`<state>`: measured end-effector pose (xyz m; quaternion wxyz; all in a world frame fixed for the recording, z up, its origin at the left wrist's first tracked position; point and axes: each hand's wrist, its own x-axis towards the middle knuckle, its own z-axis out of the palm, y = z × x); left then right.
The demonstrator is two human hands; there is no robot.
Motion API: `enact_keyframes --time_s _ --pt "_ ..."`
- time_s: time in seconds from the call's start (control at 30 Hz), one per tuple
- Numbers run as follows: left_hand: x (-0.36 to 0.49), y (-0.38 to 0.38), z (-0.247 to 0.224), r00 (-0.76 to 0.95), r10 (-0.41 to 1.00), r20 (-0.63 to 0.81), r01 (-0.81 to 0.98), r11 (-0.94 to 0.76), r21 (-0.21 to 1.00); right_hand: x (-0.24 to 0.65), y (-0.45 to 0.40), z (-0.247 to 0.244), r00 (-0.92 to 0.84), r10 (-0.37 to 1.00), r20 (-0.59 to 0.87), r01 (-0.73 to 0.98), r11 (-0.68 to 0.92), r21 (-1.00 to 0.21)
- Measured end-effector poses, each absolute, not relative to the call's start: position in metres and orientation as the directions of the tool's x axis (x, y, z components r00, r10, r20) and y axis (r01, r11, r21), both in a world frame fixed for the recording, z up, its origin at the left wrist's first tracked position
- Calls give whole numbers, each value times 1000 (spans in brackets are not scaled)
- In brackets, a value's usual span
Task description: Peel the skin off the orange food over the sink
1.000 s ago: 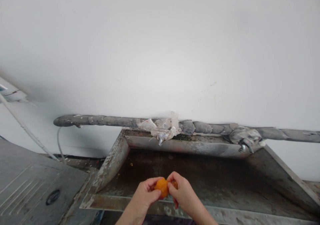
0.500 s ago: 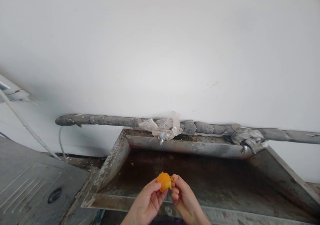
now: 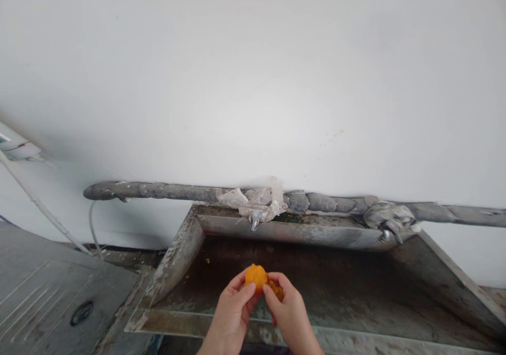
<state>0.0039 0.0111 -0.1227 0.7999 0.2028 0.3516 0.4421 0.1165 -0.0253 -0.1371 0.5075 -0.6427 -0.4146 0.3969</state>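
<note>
Over the front part of the metal trough sink (image 3: 174, 318), my left hand (image 3: 231, 310) pinches a small, rounded, bumpy bright orange lump (image 3: 256, 277) between thumb and fingers. Its exact kind does not show. My right hand (image 3: 290, 302) is closed, thumb against fingers, on a darker orange piece (image 3: 276, 290) just right of the lump. Whether the two pieces are joined is hidden by the fingertips. Both hands are close together, with the thumbs nearly touching.
Behind the trough, a wrapped pipe (image 3: 185, 192) runs along the white wall (image 3: 253, 81). Two taps hang from it, one at the middle (image 3: 255, 219) and one at the right (image 3: 385, 235). Yellow-orange crumbs (image 3: 207, 260) lie inside the trough. At left is a grey ribbed drainboard (image 3: 43, 313) with a drain hole (image 3: 81, 313).
My right thumb has come over onto the orange piece, and its fingers have curled further around it. The lump has risen slightly and shifted left. The view has shifted a little.
</note>
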Motion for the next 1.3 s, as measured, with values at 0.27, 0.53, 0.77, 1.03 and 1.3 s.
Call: enact_keyframes --time_s 0.27,0.53,0.77,1.03,1.3 --pt "6 5 -118 253 864 -436 -524 501 689 115 -26 -142 324 946 34 347 -86 -934" --pt "5 4 -128 194 903 -383 -473 428 770 110 -20 -145 322 944 68 473 -98 -875" --pt "3 1 -129 177 918 -355 -431 397 811 110 -15 -147 319 942 103 523 -85 -848" --pt "0 11 -136 275 857 -436 -503 514 695 116 -9 -161 297 949 -107 146 -156 -977" --pt "-1 20 -129 376 719 -584 -568 677 468 140 -20 -156 17 947 -320 -722 -210 -659"
